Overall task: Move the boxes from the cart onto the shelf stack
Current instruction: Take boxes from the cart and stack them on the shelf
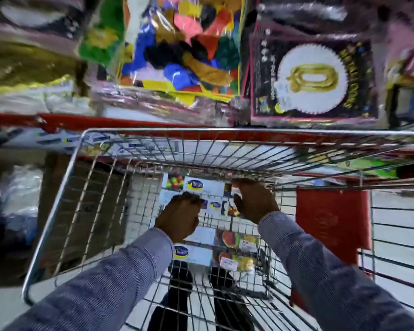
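Note:
I look down into a wire shopping cart (pixel 58 204). White boxes with a blue-and-yellow logo and fruit pictures lie on its bottom. My left hand (pixel 179 217) curls around the left end of the top white box (pixel 204 186). My right hand (pixel 255 201) clasps its right end near the far wire wall. Two more boxes (pixel 196 252) lie nearer to me, partly under my left sleeve. The shelf (pixel 129 121), with a red front edge, stands just beyond the cart.
Packets of coloured balloons (pixel 182 48) and a black pack with a gold foil balloon (pixel 313 77) fill the shelf. The cart's red flap (pixel 332 218) hangs at the right. A brown carton (pixel 89 206) and a plastic bag (pixel 19 194) sit left of the cart.

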`<act>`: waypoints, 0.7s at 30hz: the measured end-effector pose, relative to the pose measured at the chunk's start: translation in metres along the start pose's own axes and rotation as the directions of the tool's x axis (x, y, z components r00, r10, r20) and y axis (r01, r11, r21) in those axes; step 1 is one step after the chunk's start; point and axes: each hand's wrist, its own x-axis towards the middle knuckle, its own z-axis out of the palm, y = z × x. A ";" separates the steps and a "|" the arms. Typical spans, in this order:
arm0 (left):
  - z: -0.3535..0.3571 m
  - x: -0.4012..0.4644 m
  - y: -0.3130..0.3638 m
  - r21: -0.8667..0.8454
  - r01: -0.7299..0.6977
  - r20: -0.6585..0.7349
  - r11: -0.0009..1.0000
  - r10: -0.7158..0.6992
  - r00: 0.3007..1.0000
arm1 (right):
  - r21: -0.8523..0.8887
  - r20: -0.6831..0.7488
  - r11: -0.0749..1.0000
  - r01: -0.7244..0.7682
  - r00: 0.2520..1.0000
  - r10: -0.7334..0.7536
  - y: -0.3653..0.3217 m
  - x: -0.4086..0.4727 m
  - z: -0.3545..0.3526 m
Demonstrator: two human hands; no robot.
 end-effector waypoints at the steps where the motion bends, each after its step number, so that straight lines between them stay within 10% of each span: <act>1: 0.007 0.007 -0.003 -0.001 0.006 0.010 1.000 -0.006 1.000 | 0.013 0.006 0.999 0.032 0.999 -0.032 0.002 0.009 0.006; 21: 0.032 0.033 -0.008 0.182 0.021 0.041 0.983 -0.028 0.999 | -0.176 0.242 0.940 0.291 0.939 -0.245 0.008 0.070 0.034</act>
